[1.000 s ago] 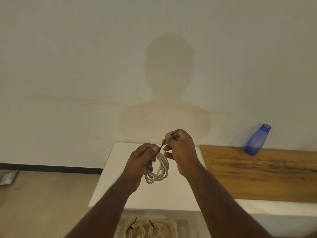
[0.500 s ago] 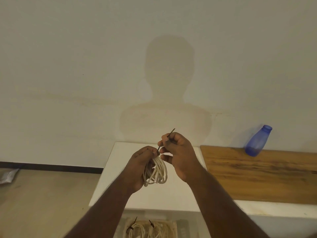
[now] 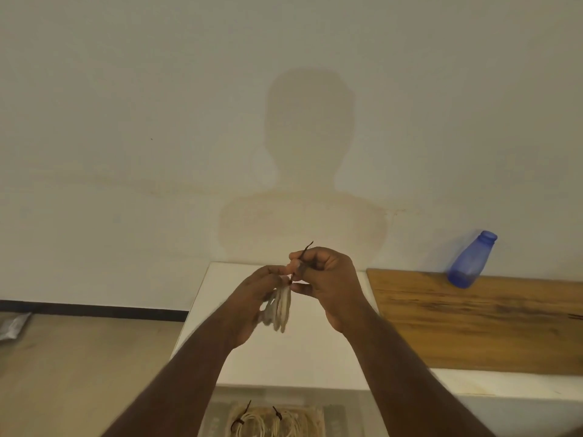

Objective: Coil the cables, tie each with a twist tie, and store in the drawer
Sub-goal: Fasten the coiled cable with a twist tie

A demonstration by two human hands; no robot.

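Cream coiled cable (image 3: 279,305) gripped by left hand (image 3: 252,302); right hand (image 3: 328,279) pinches twist tie (image 3: 304,252).

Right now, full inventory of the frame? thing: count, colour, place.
cable coil: one, off-white, held above the white cabinet top, blurred
twist tie: one, dark, at the top of the held coil, end sticking up
tied cable coils: two, off-white with dark ties, in the open drawer at the bottom edge
white cabinet top: one, white, centre
wooden board: one, brown, right of the cabinet top
bottle: one, blue translucent, uncapped, at the board's far edge by the wall
packet: one, grey, on the floor far left
left hand: one, holds the coil
right hand: one, fingers pinch the tie
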